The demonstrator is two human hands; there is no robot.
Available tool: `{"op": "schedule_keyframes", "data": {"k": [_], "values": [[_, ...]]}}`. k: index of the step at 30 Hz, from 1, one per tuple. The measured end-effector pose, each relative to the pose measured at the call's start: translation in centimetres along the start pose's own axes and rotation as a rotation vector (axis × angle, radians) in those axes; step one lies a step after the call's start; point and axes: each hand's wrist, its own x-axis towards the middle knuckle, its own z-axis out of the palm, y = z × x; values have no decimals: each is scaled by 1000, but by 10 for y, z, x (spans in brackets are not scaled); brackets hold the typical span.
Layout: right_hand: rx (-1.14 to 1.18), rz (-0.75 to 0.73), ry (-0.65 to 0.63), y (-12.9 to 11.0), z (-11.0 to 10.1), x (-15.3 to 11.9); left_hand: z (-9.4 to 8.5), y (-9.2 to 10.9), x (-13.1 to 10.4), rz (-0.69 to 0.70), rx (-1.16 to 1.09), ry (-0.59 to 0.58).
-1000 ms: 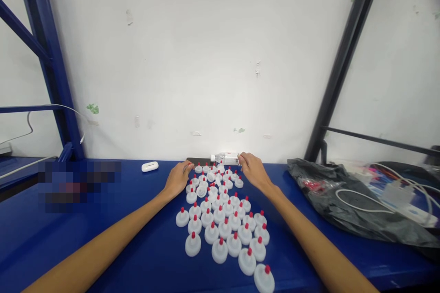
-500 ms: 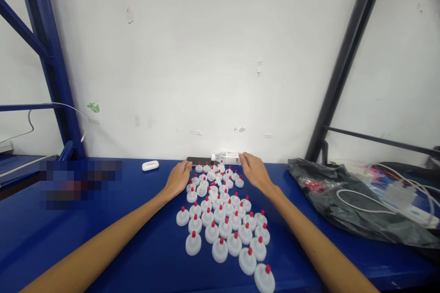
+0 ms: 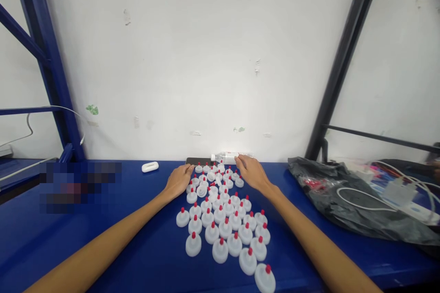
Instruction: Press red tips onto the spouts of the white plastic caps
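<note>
Across the blue table [image 3: 144,256], the right hand [image 3: 251,173] is curling its fingers by a clear plastic bottle [image 3: 229,157], the left hand [image 3: 178,181] by a dark phone [image 3: 191,161]; I can't tell if either is gripping. Between the arms, red-tipped white caps [image 3: 220,252] are lying, probably light, stiff, best pinched by their rims.

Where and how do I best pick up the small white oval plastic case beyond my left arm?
Probably from above with your left hand, pinching front and back at mid-length: the small white oval plastic case lies flat, its long axis running roughly left to right.
</note>
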Motion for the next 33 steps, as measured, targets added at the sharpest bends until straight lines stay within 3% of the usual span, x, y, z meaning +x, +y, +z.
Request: {"op": "schedule_keyframes", "data": {"k": [13,24,33], "values": [[-20,54,26,0,-2,0,3,-1,-1,30,-44,85],[8,193,40,-7,-10,0,3,-4,0,-48,-22,4],[21,221,34,-9,-11,1,3,-2,0,-70,-26,-18]]}}
